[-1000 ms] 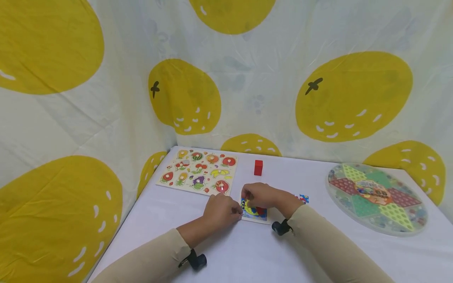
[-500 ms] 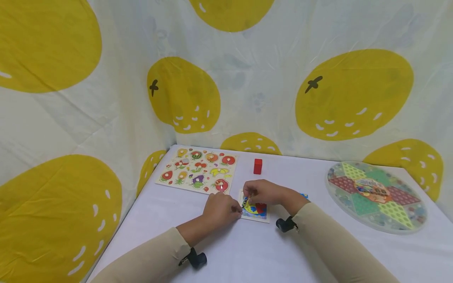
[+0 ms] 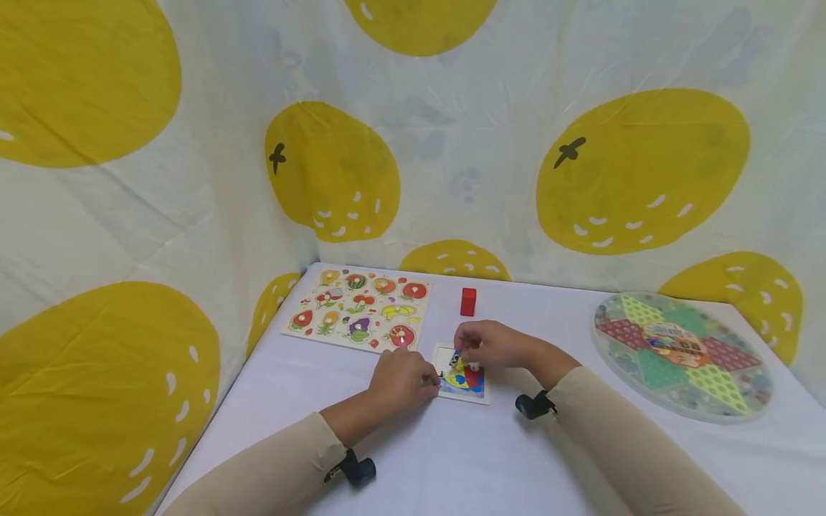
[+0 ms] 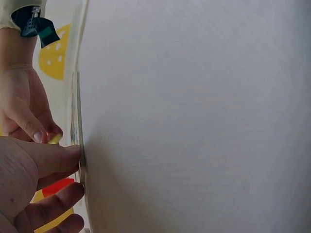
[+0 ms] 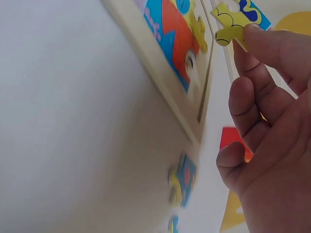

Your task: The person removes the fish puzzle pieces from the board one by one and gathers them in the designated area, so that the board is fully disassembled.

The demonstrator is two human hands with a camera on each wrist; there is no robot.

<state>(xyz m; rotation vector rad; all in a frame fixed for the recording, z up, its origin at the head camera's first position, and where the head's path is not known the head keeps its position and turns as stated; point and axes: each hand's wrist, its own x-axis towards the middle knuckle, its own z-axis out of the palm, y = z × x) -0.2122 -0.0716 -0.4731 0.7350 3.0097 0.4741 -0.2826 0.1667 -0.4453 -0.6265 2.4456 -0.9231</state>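
Note:
My right hand point(image 3: 493, 345) pinches a jigsaw piece point(image 5: 228, 18), yellow and blue with dark lines, between thumb and fingertips. It holds the piece just above the small wooden puzzle tray point(image 3: 474, 400), whose picture is partly filled with blue, red and yellow pieces. In the right wrist view bare board shows at one end of the tray point(image 5: 155, 77). At the tray's left edge is my left hand point(image 3: 399, 380); in the left wrist view its thumb and fingers grip the thin edge point(image 4: 81, 131).
Loose jigsaw pieces point(image 5: 184, 179) lie on the white tabletop beside the tray. A fruit peg puzzle point(image 3: 358, 312) lies at the back left, and a red block point(image 3: 468, 302) stands behind the tray. The round, star-patterned game board point(image 3: 680, 351) sits at the right.
My right hand has lifted and moved slightly right and away from the tray, uncovering more of its picture and upper rim. The left hand stays at the tray's edge.

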